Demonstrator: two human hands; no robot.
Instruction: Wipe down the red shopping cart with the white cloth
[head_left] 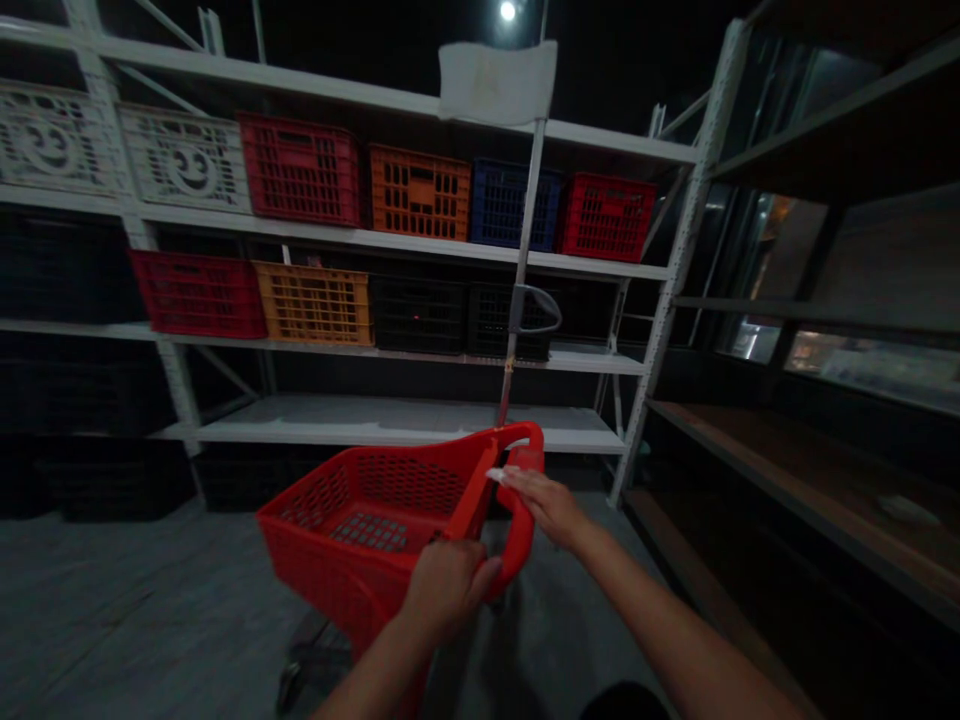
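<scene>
A red plastic shopping cart point(315, 545) with perforated basket walls stands in front of me, its basket pointing left. My left hand point(448, 580) is closed over the near side of the cart by its handle, thumb toward the right. On the far part of the red looped handle point(523, 530) rests my right hand point(551, 505), fingers stretched out and lying flat. A small white bit point(496, 475) shows at its fingertips; I cannot tell what it is. From the cart's far corner rises a metal pole point(531, 190) bearing a grey loop point(538, 310) and a pale flag-like sheet point(496, 82).
White metal racking point(420, 245) ahead carries several plastic crates, among them an orange crate point(420, 193) and a yellow crate point(315, 305). Darker wooden shelving point(810, 490) runs along the right. Grey floor point(142, 610) spreads at the left. The light is dim.
</scene>
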